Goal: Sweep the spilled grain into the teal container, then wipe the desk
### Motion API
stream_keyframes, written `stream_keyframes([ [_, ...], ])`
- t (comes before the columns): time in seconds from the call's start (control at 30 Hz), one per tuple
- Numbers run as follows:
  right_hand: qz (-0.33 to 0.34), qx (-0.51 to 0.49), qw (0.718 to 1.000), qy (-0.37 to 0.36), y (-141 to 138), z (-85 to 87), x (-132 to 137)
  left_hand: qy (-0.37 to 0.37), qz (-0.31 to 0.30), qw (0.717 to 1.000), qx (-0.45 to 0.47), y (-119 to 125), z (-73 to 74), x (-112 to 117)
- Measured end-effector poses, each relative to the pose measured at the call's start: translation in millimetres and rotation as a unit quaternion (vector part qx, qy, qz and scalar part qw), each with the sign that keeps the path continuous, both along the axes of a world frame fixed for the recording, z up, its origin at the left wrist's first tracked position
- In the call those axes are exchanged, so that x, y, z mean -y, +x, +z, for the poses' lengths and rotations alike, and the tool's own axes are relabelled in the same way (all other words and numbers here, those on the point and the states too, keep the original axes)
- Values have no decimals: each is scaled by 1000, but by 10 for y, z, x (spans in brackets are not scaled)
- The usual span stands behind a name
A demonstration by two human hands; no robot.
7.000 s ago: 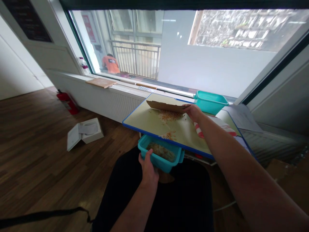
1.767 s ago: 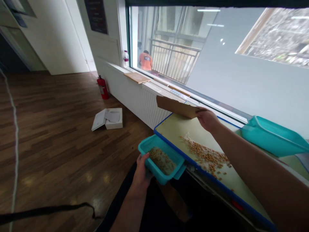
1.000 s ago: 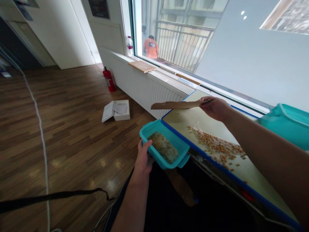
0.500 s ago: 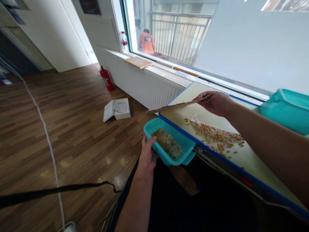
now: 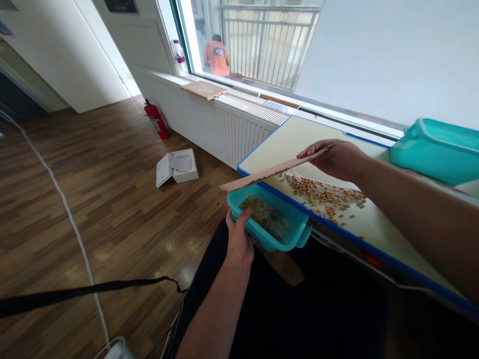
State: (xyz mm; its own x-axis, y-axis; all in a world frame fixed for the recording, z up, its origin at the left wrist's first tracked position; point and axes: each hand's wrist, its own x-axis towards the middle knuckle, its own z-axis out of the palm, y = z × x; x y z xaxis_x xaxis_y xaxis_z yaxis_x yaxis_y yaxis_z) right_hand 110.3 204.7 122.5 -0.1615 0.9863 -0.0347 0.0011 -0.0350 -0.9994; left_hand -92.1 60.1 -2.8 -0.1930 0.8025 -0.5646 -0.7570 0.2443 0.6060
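Note:
My left hand (image 5: pixel 239 238) grips the near left rim of a teal plastic container (image 5: pixel 295 219), held just below the table's blue edge. Inside it lies a mix of yellow beans and white grains (image 5: pixel 264 214). My right hand (image 5: pixel 333 158) is closed on a flat strip of cardboard (image 5: pixel 273 170), whose far end hangs over the container's back left rim. Under my right forearm, a spread of yellow beans with white grains (image 5: pixel 322 194) lies on the pale table (image 5: pixel 299 137). The fingertips beneath the cardboard are partly hidden.
A larger teal bin (image 5: pixel 441 149) stands at the table's right end by the window. On the floor are an open white box (image 5: pixel 179 167), a fire extinguisher (image 5: pixel 157 119) and a white cable (image 5: pixel 71 219). A radiator (image 5: pixel 232 124) runs below the sill. Outside, a person in orange (image 5: pixel 217 57) faces away.
The cardboard's free end has tipped down toward the container and now covers part of its back rim. The whole view has shifted slightly. Both hands keep their hold.

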Motion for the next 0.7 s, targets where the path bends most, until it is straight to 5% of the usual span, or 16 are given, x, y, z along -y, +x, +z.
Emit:
stream_keyframes([
  [0.23,26,-2,1000,17,125,-44,181,17,-9,999,33,323,-63,186],
  [0.7,14,5,1000,-7,307,7,575,22,8,1000,18,580,23,362],
])
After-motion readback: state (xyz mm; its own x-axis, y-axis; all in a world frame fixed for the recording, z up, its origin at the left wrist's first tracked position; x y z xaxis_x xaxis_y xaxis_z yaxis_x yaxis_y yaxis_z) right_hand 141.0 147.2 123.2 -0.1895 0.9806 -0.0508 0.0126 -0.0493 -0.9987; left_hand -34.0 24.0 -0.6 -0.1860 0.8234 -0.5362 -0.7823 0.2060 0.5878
